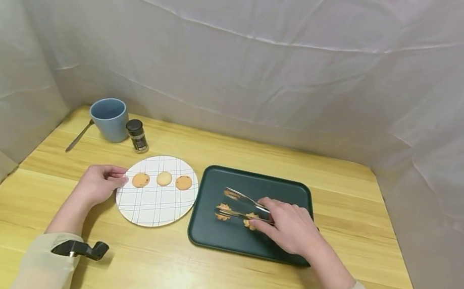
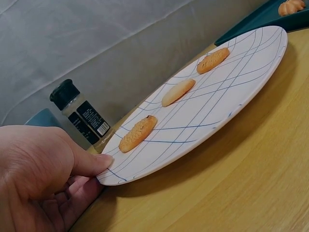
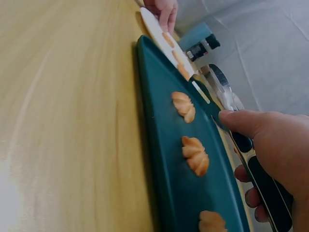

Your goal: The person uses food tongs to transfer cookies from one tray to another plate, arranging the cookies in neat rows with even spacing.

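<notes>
My left hand (image 1: 97, 184) pinches the left rim of a round white plate (image 1: 152, 205) with a line grid. The left wrist view shows the thumb on top and the plate's near edge tilted up. Three flat round cookies, the middle one (image 1: 164, 178) paler, lie across the plate. My right hand (image 1: 292, 227) grips metal tongs (image 3: 260, 188) with black handle parts, their arms spread apart above a dark green tray (image 1: 205, 232). Beneath the tongs are swirl-shaped cookies (image 3: 195, 155) on the tray. Another cookie (image 1: 230, 194) is partly hidden by the upper tong arm.
At the back left stand a blue mug (image 1: 111, 122) and a black-capped spice jar (image 1: 137, 136). A metal utensil (image 1: 79, 136) leans or lies by the mug. Pale cloth (image 1: 243, 75) hangs behind the wooden table (image 1: 173, 278) and at its sides.
</notes>
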### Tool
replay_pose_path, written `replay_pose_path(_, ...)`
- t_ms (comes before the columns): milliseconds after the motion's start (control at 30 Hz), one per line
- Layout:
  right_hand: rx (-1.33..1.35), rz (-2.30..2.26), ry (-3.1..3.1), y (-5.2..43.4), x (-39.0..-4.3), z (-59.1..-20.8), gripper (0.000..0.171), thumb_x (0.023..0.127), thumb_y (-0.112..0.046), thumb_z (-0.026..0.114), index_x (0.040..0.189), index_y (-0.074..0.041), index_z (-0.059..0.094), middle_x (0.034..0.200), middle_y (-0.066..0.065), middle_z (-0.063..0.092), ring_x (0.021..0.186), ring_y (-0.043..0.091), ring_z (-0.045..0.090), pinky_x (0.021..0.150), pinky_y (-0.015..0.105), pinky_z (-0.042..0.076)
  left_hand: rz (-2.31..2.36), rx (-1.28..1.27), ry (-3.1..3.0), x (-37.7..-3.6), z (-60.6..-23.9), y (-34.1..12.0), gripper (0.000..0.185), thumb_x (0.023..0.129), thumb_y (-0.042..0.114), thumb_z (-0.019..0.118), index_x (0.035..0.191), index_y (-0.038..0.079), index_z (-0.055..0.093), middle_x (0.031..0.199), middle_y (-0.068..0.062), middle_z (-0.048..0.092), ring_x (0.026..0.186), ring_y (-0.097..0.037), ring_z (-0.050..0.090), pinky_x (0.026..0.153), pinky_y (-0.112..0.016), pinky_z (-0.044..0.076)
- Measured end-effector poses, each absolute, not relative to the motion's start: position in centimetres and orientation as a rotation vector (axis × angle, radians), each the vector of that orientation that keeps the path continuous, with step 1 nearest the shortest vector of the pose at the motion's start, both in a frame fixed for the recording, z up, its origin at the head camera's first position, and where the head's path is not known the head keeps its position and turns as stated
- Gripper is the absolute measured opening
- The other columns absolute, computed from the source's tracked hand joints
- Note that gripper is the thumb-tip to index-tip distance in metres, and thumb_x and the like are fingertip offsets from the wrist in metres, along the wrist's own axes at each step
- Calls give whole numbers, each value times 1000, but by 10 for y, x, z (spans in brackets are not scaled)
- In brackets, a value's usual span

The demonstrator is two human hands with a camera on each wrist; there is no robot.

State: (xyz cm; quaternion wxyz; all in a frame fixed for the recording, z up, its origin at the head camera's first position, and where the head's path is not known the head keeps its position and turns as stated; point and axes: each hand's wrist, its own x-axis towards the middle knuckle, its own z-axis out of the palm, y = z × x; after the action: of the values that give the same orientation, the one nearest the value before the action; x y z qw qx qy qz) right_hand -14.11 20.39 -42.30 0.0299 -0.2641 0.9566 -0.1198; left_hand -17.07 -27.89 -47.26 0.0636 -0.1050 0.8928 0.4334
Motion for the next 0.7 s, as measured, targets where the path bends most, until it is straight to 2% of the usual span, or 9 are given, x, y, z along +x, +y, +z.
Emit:
replay_pose_path(300,-821,-331,2952,206,-140,-435,57,99,-62,66,133,-17,69,83,-13,63,60,3,50,49,29,38,1313,-302,2708,-171,-474,-279,39,106,18,66,137,-6,64,128,-24,68,110,-31,63,85,-33,50)
replay_pose_path(533,-832,-328,2935,207,-139,-439,55,100,-61,65,134,-18,69,78,-16,57,62,4,50,50,29,38,1321,-298,2706,-171,-474,-279,39,105,18,66,137,-6,64,127,-24,68,109,-31,64,82,-30,50)
replay_pose_path(700,-837,-348,2920,207,-140,-441,49,102,-58,64,132,-20,69,82,-16,61,64,4,51,51,28,39,1324,-303,2701,-171,-474,-280,39,106,17,65,137,-6,64,127,-24,68,110,-31,63,83,-30,51)
